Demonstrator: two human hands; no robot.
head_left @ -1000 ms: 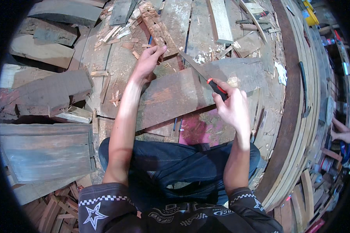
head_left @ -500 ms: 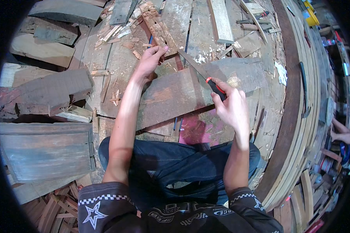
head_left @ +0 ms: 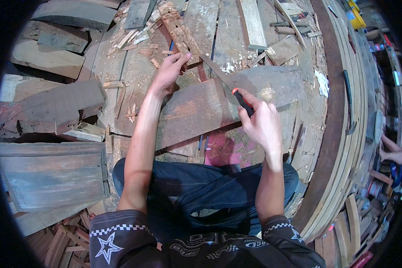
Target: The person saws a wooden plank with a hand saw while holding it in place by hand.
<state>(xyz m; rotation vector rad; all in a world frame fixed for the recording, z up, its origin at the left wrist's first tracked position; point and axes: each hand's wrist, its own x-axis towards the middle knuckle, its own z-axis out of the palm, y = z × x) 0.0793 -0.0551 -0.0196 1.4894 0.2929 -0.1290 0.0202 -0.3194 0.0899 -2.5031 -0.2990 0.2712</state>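
My left hand (head_left: pixel 169 71) is closed on the near end of a rough, pitted strip of wood (head_left: pixel 178 29), which slants away from me. In my right hand (head_left: pixel 264 123) is the black and red handle of a hand tool (head_left: pixel 219 73) with a long, flat, greyish blade. I cannot tell whether it is a file or a saw. Its tip lies close to the strip's near end, just right of my left fingers; whether they touch is unclear. Beneath both hands a broad, weathered plank (head_left: pixel 190 116) lies slantwise in front of my crossed legs.
Wood chips (head_left: pixel 131 114) litter the boards. Thick offcuts (head_left: pixel 49 107) and a framed wooden panel (head_left: pixel 53 174) lie at left. A pale wood bar (head_left: pixel 252 27) lies at the far side. Long stacked planks (head_left: pixel 339 147) and a dark curved bar (head_left: pixel 347 98) run along the right. A person's bare foot (head_left: pixel 392 155) shows beyond.
My right hand and the tool have shifted slightly left and toward me. My left hand keeps its hold on the wood strip, nearly unmoved.
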